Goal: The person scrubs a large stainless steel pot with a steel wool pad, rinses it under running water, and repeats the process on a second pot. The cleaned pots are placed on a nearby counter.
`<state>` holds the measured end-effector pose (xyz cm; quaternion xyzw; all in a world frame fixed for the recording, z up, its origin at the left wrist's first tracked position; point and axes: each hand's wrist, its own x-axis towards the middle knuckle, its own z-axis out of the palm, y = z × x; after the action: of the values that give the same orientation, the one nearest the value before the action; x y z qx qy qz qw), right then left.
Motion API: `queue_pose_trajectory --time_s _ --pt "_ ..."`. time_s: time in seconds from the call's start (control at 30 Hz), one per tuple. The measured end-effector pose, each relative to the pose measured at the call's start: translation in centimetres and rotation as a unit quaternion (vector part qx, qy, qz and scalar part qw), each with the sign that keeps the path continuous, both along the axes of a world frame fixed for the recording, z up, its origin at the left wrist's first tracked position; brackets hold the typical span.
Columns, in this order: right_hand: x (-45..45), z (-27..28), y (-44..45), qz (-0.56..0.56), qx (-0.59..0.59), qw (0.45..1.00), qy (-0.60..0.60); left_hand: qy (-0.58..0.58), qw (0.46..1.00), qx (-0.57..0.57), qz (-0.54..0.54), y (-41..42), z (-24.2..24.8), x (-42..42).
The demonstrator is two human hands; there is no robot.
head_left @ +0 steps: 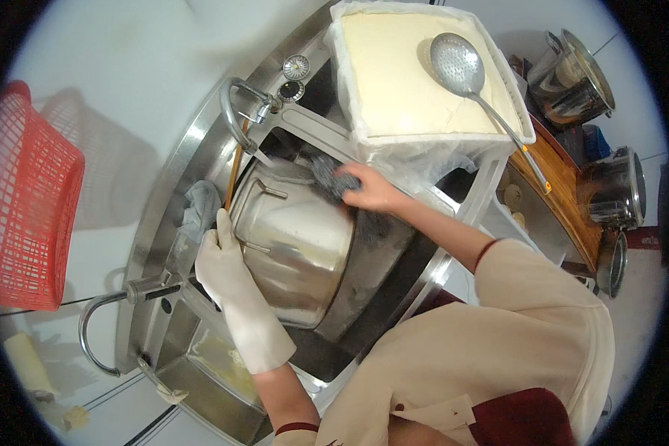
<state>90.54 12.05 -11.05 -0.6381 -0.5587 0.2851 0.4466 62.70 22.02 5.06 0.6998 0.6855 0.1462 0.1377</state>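
Note:
A large stainless steel pot (301, 245) lies tilted in the sink basin (376, 273), with a loop handle (270, 192) on its side. My left hand (220, 262), in a long white rubber glove, grips the pot's left edge; its fingers are partly hidden. In my bare right hand (371, 187) is a dark grey scouring pad (331, 178), blurred, at the pot's upper right. Water (273, 164) runs from a curved faucet (237, 120) onto the pot close to the pad.
A cloth-lined white crate (440, 142) holds a pale yellow block, with a perforated skimmer (458, 64) on top. A second faucet (97, 318) stands by another basin (217, 384). A grey cloth (199, 209) lies behind the sink. Left is a red plastic basket (33, 206); right, metal pots (610, 187).

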Motion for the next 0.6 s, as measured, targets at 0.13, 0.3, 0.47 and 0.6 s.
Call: queue_pose_trajectory --time_s 0.13,0.3,0.47,0.6 --pt "-5.8 2.8 -4.8 0.045 0.152 0.983 -0.09 -0.003 1.0 -0.006 -0.021 -0.2 0.2 1.0" --pt "-10.4 7.4 5.3 0.017 0.128 0.974 -0.187 -0.019 0.999 0.049 -0.009 0.7 -1.0 1.1" --pt "-12.5 8.8 8.3 0.124 0.076 0.973 -0.181 -0.013 0.997 0.077 0.011 1.7 -2.4 -0.1" --pt "-10.1 7.6 9.2 0.119 0.07 0.967 -0.213 -0.023 0.997 0.077 0.013 1.8 -2.9 -0.5"
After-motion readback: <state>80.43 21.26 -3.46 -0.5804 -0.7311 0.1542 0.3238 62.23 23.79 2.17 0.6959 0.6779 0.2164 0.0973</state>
